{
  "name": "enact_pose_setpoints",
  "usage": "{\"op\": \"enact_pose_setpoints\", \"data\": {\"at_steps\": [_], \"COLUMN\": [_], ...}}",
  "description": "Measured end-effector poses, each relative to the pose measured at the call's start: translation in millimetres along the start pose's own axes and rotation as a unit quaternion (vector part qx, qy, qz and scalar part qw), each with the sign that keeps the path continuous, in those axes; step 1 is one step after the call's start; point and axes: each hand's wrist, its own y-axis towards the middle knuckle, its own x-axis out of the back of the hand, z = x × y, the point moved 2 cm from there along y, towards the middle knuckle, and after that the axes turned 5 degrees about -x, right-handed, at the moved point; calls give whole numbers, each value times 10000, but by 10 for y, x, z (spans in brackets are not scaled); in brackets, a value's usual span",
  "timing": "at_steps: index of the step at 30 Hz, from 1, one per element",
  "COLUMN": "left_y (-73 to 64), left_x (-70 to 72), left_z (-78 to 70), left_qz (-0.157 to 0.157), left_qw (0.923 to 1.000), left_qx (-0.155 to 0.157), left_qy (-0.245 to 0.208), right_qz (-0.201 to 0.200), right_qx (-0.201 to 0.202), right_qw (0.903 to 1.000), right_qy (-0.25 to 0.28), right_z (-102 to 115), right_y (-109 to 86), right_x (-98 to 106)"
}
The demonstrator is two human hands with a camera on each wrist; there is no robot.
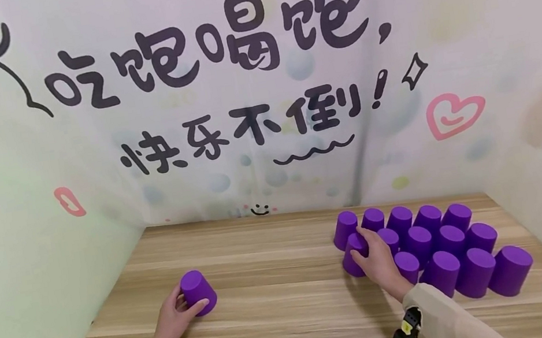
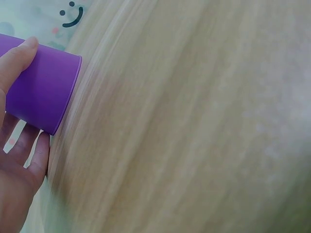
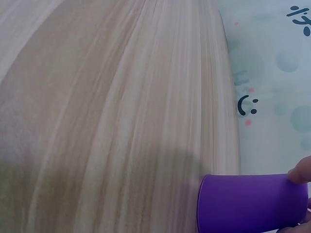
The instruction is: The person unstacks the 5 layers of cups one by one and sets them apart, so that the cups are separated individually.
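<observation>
Toward the left of the table, my left hand [image 1: 172, 321] holds a purple cup [image 1: 197, 292] that stands upside down, base up. In the left wrist view, the thumb lies along one side of that cup [image 2: 44, 90] and the other fingers are at its opposite side, near the rim. My right hand [image 1: 382, 263] grips another upturned purple cup [image 1: 352, 263] at the left edge of a cluster of cups. The right wrist view has this cup [image 3: 248, 203] low in the corner, thumb tip on its side, with the remaining fingers mostly cut off.
Several more upturned purple cups [image 1: 477, 272] stand in close rows on the right side of the wooden table [image 1: 281, 307]. A printed backdrop [image 1: 273, 186] rises along the table's far edge, and pale panels close in both sides.
</observation>
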Motion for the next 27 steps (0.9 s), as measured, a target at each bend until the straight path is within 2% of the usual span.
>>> {"op": "enact_pose_setpoints", "data": {"at_steps": [5, 11, 18, 22, 27], "left_y": [12, 20, 20, 7, -4], "left_x": [-1, 10, 20, 21, 14], "left_z": [-3, -34, -20, -4, -14], "left_qz": [61, 131, 89, 132, 146], "left_qw": [10000, 9999, 9999, 9999, 9998], "left_qx": [54, 42, -1, 38, 99], "left_qy": [-52, -26, -55, -67, -62], "right_qz": [34, 358, 1062, 1512, 1851], "right_qx": [133, 254, 234, 72, -161], "right_qw": [9999, 9986, 9912, 9842, 9781], "right_qy": [-14, -296, -751, -914, -935], "right_z": [-1, 37, 101, 80, 64], "right_y": [11, 52, 165, 257, 315], "right_x": [21, 65, 159, 200, 249]}}
